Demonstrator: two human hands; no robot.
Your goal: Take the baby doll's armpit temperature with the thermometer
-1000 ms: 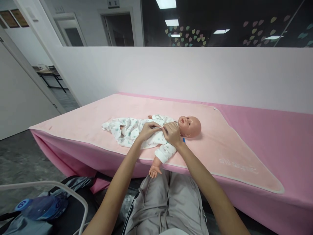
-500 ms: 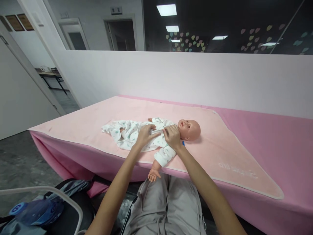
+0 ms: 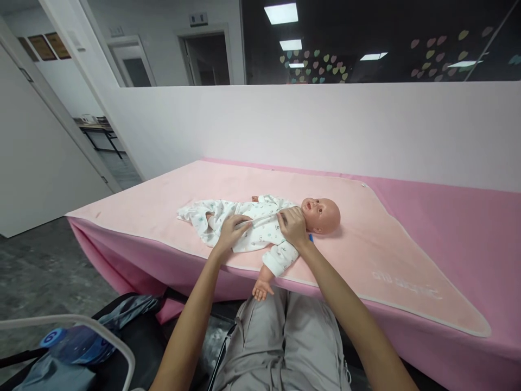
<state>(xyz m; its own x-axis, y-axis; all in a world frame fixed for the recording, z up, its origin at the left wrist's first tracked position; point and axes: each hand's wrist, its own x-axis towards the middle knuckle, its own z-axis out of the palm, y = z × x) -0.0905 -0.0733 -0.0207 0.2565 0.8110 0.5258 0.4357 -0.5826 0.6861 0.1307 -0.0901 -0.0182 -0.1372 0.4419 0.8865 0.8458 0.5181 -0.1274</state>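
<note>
A baby doll (image 3: 323,215) lies on its back on a peach mat (image 3: 391,260), head to the right, one arm hanging over the front edge. It wears a white printed romper (image 3: 260,236). My left hand (image 3: 234,231) is closed on the romper's front edge at the doll's lower belly. Up at the chest, just below the chin, my right hand (image 3: 292,224) pinches the same front edge. The cloth stretches in a straight line between both hands. A small blue bit (image 3: 311,238) shows beside the doll's neck.
Pink cloth (image 3: 468,233) covers the table under the mat. A white wall (image 3: 325,130) with a dark window stands behind. At lower left, a water bottle (image 3: 79,345) lies on a black chair near a pale curved rail (image 3: 109,334).
My left hand has slid left along the romper's front, away from the right hand, and the cloth edge between them is now taut. My right hand stays at the chest.
</note>
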